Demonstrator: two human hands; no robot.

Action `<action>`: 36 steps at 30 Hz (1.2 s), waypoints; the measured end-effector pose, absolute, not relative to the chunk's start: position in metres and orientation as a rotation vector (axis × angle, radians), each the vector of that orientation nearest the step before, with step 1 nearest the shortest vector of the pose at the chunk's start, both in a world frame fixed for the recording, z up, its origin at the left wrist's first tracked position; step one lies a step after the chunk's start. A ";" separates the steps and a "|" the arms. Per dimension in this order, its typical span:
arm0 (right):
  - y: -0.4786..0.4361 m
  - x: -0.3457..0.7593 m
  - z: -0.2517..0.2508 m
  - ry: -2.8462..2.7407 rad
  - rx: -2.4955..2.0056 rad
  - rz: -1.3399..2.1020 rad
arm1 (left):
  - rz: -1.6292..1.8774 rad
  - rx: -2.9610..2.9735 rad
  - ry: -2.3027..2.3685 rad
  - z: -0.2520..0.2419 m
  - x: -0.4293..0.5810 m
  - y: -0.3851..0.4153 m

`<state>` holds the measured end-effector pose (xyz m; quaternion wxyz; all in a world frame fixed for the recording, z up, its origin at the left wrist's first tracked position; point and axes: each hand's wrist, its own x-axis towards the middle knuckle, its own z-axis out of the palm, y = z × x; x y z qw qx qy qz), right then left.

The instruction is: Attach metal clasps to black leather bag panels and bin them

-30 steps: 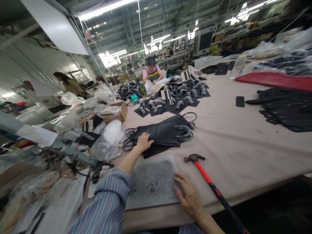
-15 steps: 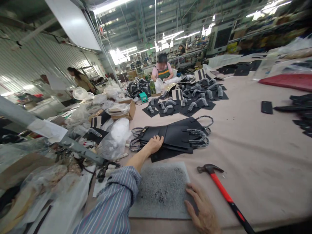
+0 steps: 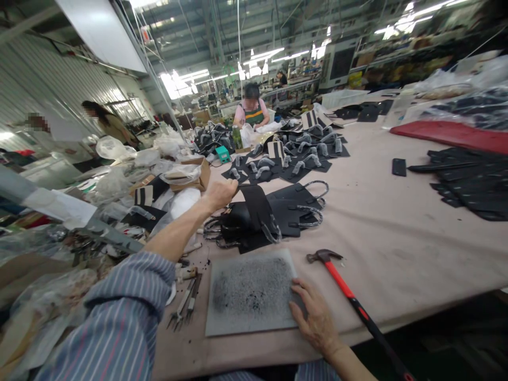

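Observation:
My left hand [image 3: 220, 193] pinches the upper edge of a black leather bag panel [image 3: 255, 205], lifted and tilted above a pile of similar panels. A plastic-wrapped handle [image 3: 272, 230] hangs from the lifted panel's lower end. Beneath it lie more black panels [image 3: 283, 211] with wrapped handles looping out on both sides. My right hand [image 3: 313, 313] rests with fingers apart on the right edge of a grey, speckled board [image 3: 254, 296]. Right of the board lies a claw hammer [image 3: 343, 280] with a red and black handle.
Several fork-like punches [image 3: 186, 301] lie left of the board. A metal post [image 3: 79, 222] slants across the left, before heaped plastic bags [image 3: 119, 174]. Rows of black pieces [image 3: 278, 164] spread toward a co-worker [image 3: 252, 111] across the table. A black phone-like object [image 3: 399, 167] lies right, near stacked black strips [image 3: 472, 180].
My left hand has moved up and left, raising a panel off the pile. My right hand stays at the board's edge. The view has shifted rightward, showing the punches.

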<state>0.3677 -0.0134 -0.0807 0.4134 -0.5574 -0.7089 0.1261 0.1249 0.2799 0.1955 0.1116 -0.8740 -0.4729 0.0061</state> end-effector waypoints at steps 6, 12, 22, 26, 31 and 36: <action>-0.011 0.369 -0.077 -1.757 -1.372 0.354 | -0.158 -2.562 -1.386 0.174 0.149 0.123; -0.013 0.362 -0.060 -1.537 -1.338 0.669 | -0.139 -2.587 -1.644 0.115 0.200 0.013; 0.021 0.337 -0.018 -0.441 -1.292 1.158 | -0.287 -3.061 -1.440 0.070 0.178 -0.038; 0.028 0.345 0.010 -0.580 -1.216 1.065 | -0.629 -2.594 -1.970 0.041 0.119 -0.041; 0.091 0.344 0.063 -0.949 -1.039 1.050 | -0.588 -2.192 -2.467 -0.009 0.058 -0.062; 0.154 0.331 0.046 -1.391 -1.429 0.780 | -0.621 -2.310 -2.070 -0.026 0.061 -0.077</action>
